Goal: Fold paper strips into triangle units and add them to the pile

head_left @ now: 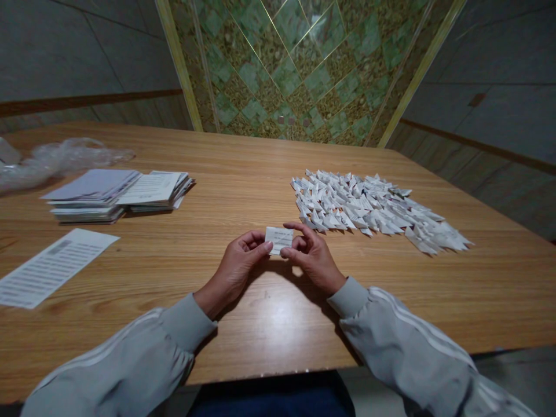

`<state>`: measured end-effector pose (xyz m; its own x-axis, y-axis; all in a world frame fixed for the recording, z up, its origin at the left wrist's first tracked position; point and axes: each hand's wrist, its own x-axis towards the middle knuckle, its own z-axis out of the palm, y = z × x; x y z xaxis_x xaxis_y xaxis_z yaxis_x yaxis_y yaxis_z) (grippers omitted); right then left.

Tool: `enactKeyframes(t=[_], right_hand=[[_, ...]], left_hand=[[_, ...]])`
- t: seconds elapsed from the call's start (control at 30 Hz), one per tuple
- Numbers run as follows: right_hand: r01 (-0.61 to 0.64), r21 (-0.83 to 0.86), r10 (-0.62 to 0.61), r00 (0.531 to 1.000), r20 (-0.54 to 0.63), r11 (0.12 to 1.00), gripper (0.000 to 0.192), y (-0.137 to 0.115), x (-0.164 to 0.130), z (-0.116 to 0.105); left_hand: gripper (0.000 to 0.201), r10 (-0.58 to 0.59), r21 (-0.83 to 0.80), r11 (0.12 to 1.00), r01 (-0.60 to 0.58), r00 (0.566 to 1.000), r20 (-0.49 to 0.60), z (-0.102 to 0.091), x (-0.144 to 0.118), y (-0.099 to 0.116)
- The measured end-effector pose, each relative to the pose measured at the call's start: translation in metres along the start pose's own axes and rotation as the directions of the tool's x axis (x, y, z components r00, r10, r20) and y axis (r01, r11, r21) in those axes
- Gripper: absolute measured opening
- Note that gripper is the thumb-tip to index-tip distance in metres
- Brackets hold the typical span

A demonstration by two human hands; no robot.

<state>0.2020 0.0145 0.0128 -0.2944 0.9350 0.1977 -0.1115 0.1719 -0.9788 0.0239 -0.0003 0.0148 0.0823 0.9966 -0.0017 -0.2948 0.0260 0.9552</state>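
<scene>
Hands: both meet at the middle of the wooden table [269, 324], forearms in grey striped sleeves [403, 341] coming in from the near edge and angling toward each other.
Left hand: the left hand [237, 263] lies knuckles up, wrist low over the wood, thumb and fingers pinched on the left edge of the small paper slip [279, 240].
Right hand: the right hand [311, 255] mirrors it, thumb and curled fingers clamped on the slip's right edge, index finger arched over the top.
Slip: small, white, printed with faint lines, held up just off the table between the two hands, its face tilted toward the camera.
Folded pieces: a wide spread of small white folded paper pieces [369, 208] lies on the table to the right, just beyond the right hand.
Stacks: two piles of printed sheets [117, 194] sit side by side, well to the left.
Loose sheet: one printed page [52, 266] lies flat near the left edge.
Plastic: crumpled clear wrapping [61, 156] rests behind the stacks.
</scene>
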Motion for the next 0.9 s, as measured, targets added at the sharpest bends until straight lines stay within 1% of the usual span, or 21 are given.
enactKeyframes(t=[0.07, 0.17, 0.27, 0.4, 0.47, 0.53, 0.6, 0.7, 0.73, 0.77, 0.8, 0.87, 0.9], right_hand=[[0.012, -0.019, -0.012, 1.0, 0.008, 1.0, 0.047, 0.0, 0.0, 0.0], [0.072, -0.076, -0.073, 0.997, -0.007, 0.995, 0.038, 0.0, -0.001, -0.001], [0.102, -0.107, -0.103, 0.995, -0.005, 0.989, 0.04, 0.0, -0.001, -0.001], [0.117, -0.085, -0.12, 0.992, -0.028, 0.989, 0.047, 0.003, 0.0, -0.001], [0.12, -0.113, -0.124, 0.992, -0.027, 0.986, 0.048, 0.003, 0.0, -0.001], [0.145, -0.204, -0.152, 0.988, -0.018, 0.968, 0.041, 0.003, 0.0, -0.002], [0.195, -0.325, -0.209, 0.978, -0.01, 0.925, 0.03, 0.001, 0.0, -0.003], [0.247, -0.445, -0.268, 0.963, 0.015, 0.861, 0.008, -0.003, 0.0, -0.006], [0.251, -0.451, -0.272, 0.962, 0.02, 0.856, 0.007, -0.003, -0.001, -0.006], [0.251, -0.44, -0.27, 0.963, 0.019, 0.862, 0.01, -0.004, -0.001, -0.006], [0.245, -0.412, -0.265, 0.964, 0.009, 0.878, 0.013, -0.003, -0.001, -0.006], [0.216, -0.308, -0.236, 0.971, -0.027, 0.927, 0.014, -0.001, -0.001, -0.005], [0.193, -0.242, -0.21, 0.977, -0.043, 0.951, 0.015, 0.0, -0.001, -0.004]], left_hand=[[0.025, 0.0, 0.006, 1.0, 0.0, 1.0, -0.008, -0.002, 0.001, -0.001], [0.023, -0.008, 0.03, 1.0, 0.008, 1.0, -0.005, -0.004, 0.002, -0.001], [0.026, -0.019, 0.041, 0.999, 0.019, 1.0, 0.01, -0.004, 0.001, -0.002], [0.033, -0.037, 0.068, 0.997, 0.033, 0.998, 0.057, -0.001, 0.0, -0.002], [0.029, -0.02, 0.107, 0.994, 0.014, 0.998, 0.054, -0.002, 0.0, -0.001], [0.022, 0.029, 0.165, 0.986, -0.033, 0.999, 0.029, -0.003, 0.0, 0.002], [0.015, 0.082, 0.24, 0.967, -0.085, 0.996, 0.022, -0.003, -0.001, 0.005], [0.009, 0.123, 0.339, 0.931, -0.138, 0.99, 0.065, -0.001, -0.005, 0.01], [0.009, 0.14, 0.363, 0.918, -0.157, 0.987, 0.073, 0.001, -0.006, 0.011], [0.011, 0.158, 0.376, 0.911, -0.172, 0.985, 0.068, 0.002, -0.007, 0.011], [0.017, 0.172, 0.374, 0.91, -0.178, 0.984, 0.05, 0.002, -0.007, 0.011], [0.028, 0.17, 0.341, 0.926, -0.161, 0.986, 0.004, 0.003, -0.006, 0.01], [0.027, 0.153, 0.321, 0.936, -0.142, 0.988, -0.009, 0.002, -0.006, 0.009]])
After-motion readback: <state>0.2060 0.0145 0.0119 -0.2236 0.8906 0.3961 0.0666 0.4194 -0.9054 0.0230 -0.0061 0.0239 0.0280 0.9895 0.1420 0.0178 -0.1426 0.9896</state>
